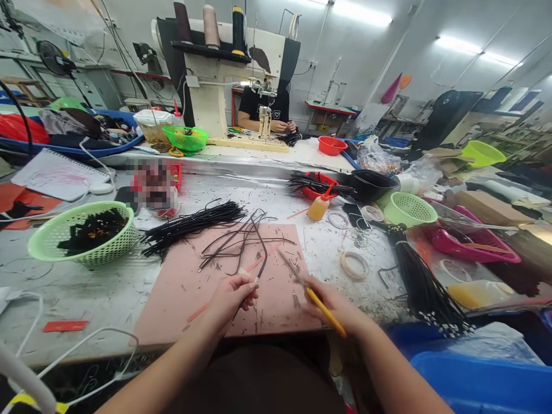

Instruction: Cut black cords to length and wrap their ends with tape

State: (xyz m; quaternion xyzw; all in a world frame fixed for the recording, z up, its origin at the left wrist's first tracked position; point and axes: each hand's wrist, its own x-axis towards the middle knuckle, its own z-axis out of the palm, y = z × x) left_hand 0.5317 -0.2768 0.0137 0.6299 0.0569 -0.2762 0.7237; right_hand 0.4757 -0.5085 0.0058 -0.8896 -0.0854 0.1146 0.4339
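Observation:
My left hand [235, 296] pinches a thin black cord [262, 253] near its lower end, above the pink mat [168, 310]. The cord rises from the fingers and bends over at the top. My right hand [332, 305] is closed around a yellow-handled tool [325, 310] with a narrow metal blade, which points up and left over the mat. Motion blur hides the blade's exact kind. Several loose black cords [224, 244] lie on the mat beyond my left hand. A thick bundle of black cords [194, 224] rests across the mat's far left corner.
At left stands a green basket [84, 253] of black pieces. A glue bottle [318, 207], a tape roll [354, 264] and another cord bundle [418, 276] lie to the right. Behind the sewing machine [207, 86], a person [263, 112] sits with both hands together. A blue bin [483, 379] is low right.

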